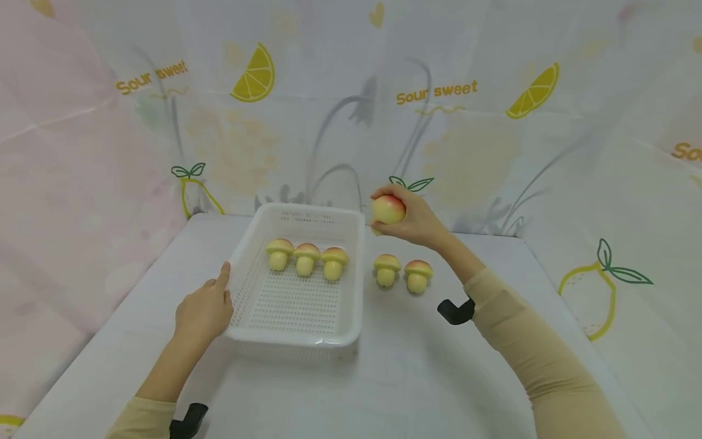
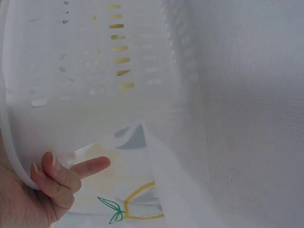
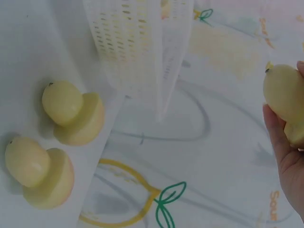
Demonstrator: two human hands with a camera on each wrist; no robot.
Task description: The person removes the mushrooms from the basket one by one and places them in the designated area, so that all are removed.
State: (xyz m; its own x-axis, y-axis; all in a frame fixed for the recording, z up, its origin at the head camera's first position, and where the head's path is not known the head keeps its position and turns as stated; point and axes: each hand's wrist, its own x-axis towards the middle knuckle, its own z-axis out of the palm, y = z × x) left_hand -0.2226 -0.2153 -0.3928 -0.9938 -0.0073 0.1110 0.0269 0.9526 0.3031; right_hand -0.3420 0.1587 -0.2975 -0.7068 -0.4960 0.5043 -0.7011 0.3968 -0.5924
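My right hand (image 1: 414,221) is raised just past the basket's right rim and grips a toy mushroom (image 1: 388,210) with a yellow, red-blushed cap. In the right wrist view, that mushroom's pale stem (image 3: 284,90) sticks out of the fingers. My left hand (image 1: 204,308) holds the left rim of a white plastic basket (image 1: 296,338); in the left wrist view its fingers (image 2: 61,180) curl under that rim, one pointing outward. Three similar mushrooms (image 1: 305,259) lie in a row inside the basket. Two others, a left one (image 1: 386,271) and a right one (image 1: 418,277), lie on the table, right of the basket.
A white cloth covers the table (image 1: 406,378). Printed fabric (image 1: 329,122) with lemon drawings hangs behind and at both sides. A black strap end (image 1: 456,312) juts from the right sleeve, and another (image 1: 189,421) from the left.
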